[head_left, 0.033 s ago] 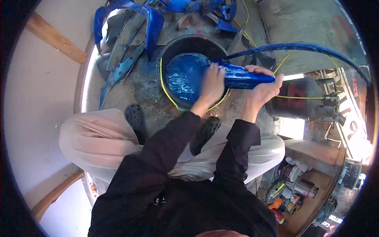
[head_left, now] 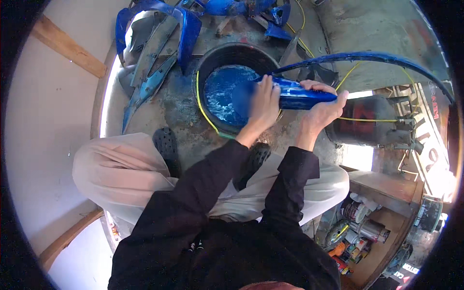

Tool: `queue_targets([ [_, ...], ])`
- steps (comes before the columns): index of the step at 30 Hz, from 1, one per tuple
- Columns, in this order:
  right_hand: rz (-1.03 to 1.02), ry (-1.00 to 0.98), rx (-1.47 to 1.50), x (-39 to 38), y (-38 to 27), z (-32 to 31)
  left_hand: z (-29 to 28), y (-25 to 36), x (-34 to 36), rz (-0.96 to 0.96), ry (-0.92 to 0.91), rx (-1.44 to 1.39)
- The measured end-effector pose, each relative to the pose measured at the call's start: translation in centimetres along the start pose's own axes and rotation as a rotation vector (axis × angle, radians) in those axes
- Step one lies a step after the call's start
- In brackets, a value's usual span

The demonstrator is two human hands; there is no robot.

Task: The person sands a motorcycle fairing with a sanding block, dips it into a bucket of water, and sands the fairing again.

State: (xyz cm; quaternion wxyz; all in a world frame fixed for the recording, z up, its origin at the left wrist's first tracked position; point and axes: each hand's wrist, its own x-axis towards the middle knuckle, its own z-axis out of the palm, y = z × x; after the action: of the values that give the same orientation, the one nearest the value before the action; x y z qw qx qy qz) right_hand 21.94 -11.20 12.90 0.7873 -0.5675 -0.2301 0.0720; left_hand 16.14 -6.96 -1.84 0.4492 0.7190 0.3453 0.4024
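Observation:
A long, glossy blue painted panel (head_left: 295, 94), wet and streaked with white suds, slants over the right rim of a round black tub (head_left: 237, 50). Cloudy blue water (head_left: 224, 94) with foam lies in the tub. My right hand (head_left: 321, 108) grips the panel's tapered right end, thumb on the near side and fingers over the far side. Across the panel's left part lies my left hand (head_left: 263, 106), its fingers pressed together over the surface. Whatever is under those fingers is hidden. A blurred blue patch beside the left hand cannot be made out.
Blue body panels (head_left: 188, 38) lie on the floor beyond the tub. A long curved blue strip (head_left: 357, 57) arches at right, above a dark cylinder (head_left: 362, 120) and a yellow hose (head_left: 347, 77). An open wooden box (head_left: 382, 181) of tools and cans stands at lower right.
My left hand has shifted slightly right along the panel, and its fingers look sharper. My right hand keeps its grip on the panel.

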Motion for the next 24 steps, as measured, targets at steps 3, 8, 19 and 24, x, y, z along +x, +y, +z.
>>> queue_targets([
  [3,-0.100,-0.029,0.059,-0.3,-0.3,0.2,-0.5,-2.7,0.7,0.074,-0.046,-0.015],
  [8,-0.131,0.020,0.037,-0.2,-0.7,-1.3,-4.9,-11.0,3.0,-0.527,-0.512,0.500],
  [19,-0.311,-0.006,0.090,0.4,-3.7,-2.6,-5.2,-16.2,12.3,-0.681,-0.519,0.862],
  [24,-0.330,0.024,0.065,1.0,-3.1,-3.8,-0.3,-21.9,13.3,-0.527,-0.571,0.990],
])
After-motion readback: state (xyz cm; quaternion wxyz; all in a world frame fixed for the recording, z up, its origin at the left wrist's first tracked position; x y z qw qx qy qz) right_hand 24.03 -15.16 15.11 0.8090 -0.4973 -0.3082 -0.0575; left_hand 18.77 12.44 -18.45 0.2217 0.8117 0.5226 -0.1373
